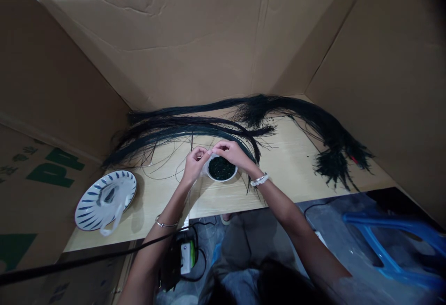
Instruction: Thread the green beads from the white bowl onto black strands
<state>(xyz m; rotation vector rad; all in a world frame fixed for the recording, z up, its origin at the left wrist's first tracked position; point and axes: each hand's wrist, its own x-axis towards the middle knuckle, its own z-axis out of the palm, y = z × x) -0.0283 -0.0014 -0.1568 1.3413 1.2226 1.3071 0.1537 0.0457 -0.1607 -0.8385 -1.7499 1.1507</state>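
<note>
My left hand point(197, 160) is closed in a pinch at the left rim of a small white bowl point(223, 180). Fingertip to fingertip with it, my right hand point(230, 152) also pinches, just above the bowl's far edge. What lies between the fingers is too small to make out. Tiny dark green, shiny pieces like beads point(221, 169) fill the bowl. Behind the hands, long bundles of dark thin strands point(174, 130) lie across the table, and a few loose strands curl to the left of my left hand.
On the left stands a white plate with blue marks point(87, 207), a clear plastic bag point(116, 207) on it. More dark strands with tufted ends point(331, 163) lie at right. Cardboard walls point(195, 40) enclose the wooden table point(278, 175). A black cable point(104, 257) crosses lower left; a blue stool point(379, 249) stands lower right.
</note>
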